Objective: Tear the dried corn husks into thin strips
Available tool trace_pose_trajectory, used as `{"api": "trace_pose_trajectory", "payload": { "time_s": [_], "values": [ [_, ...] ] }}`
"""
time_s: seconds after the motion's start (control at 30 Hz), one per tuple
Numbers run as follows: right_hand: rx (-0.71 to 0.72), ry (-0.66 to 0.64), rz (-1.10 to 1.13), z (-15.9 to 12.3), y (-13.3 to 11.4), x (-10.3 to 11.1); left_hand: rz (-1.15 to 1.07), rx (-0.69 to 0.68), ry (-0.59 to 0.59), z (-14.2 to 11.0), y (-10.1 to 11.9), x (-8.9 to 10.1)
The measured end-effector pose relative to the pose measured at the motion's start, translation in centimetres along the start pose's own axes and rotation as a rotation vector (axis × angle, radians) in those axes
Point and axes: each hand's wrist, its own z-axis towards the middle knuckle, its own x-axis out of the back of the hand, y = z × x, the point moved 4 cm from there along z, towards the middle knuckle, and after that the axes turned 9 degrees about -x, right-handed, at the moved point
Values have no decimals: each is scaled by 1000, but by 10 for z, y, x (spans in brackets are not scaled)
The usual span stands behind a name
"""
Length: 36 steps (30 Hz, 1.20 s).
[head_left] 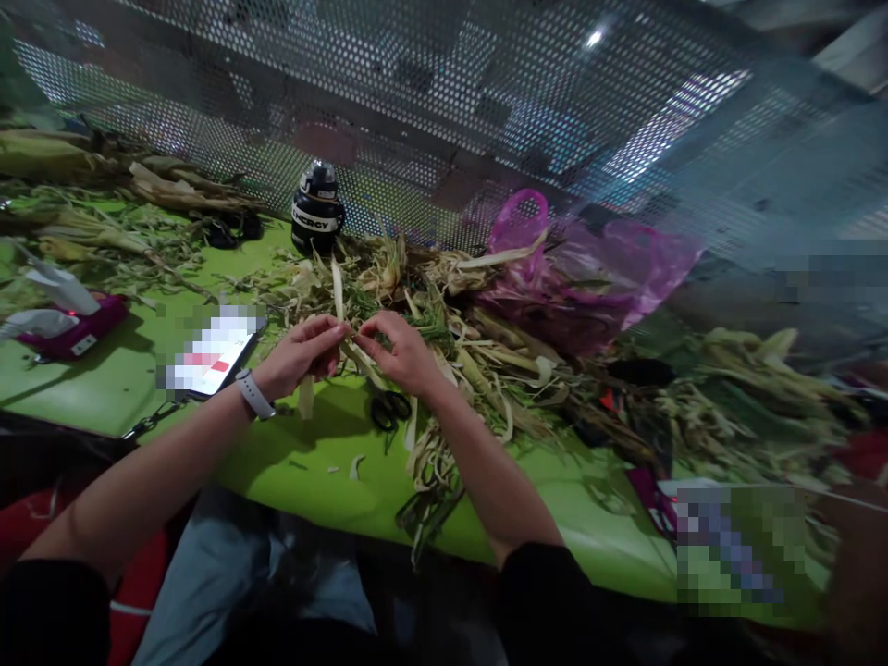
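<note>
My left hand, with a pale band on its wrist, pinches a corn husk strip that sticks up above the fingers. My right hand is closed beside it, its fingertips pinching the husk close to the left ones. Just what lies between the fingertips is too small to see fully. Below the right hand, black-handled scissors lie on the green tabletop. A heap of torn husk strips spreads behind and to the right of my hands.
A phone lies left of my hands. Behind stand a black bottle and a perforated metal panel. A pink plastic bag sits among husks. Tissues in a purple holder are far left; another person's arm shows far right.
</note>
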Motion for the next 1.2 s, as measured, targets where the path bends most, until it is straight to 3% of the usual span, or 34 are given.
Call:
{"api": "trace_pose_trajectory", "payload": {
  "time_s": [0.23, 0.37, 0.43, 0.6, 0.7, 0.97, 1.2],
  "values": [
    [73, -53, -74, -6, -15, -19, 140, -175, 226, 2, 0, 5],
    [60, -56, -47, -7, -19, -28, 153, -204, 306, 2, 0, 6],
    [11, -55, 32, -7, -15, -25, 122, -181, 285, 3, 1, 7],
    [-197, -79, 206, -3, 0, -9, -33, -8, 84, 4, 0, 6],
    [-231, -80, 202, -3, 2, -5, -71, -3, 57, 3, 1, 6],
    [-76, -20, -6, -9, -8, -16, 20, -83, 98, 1, 4, 2],
    [24, -48, -237, -15, -17, -30, 102, -146, 192, 1, 5, 1]
  ]
}}
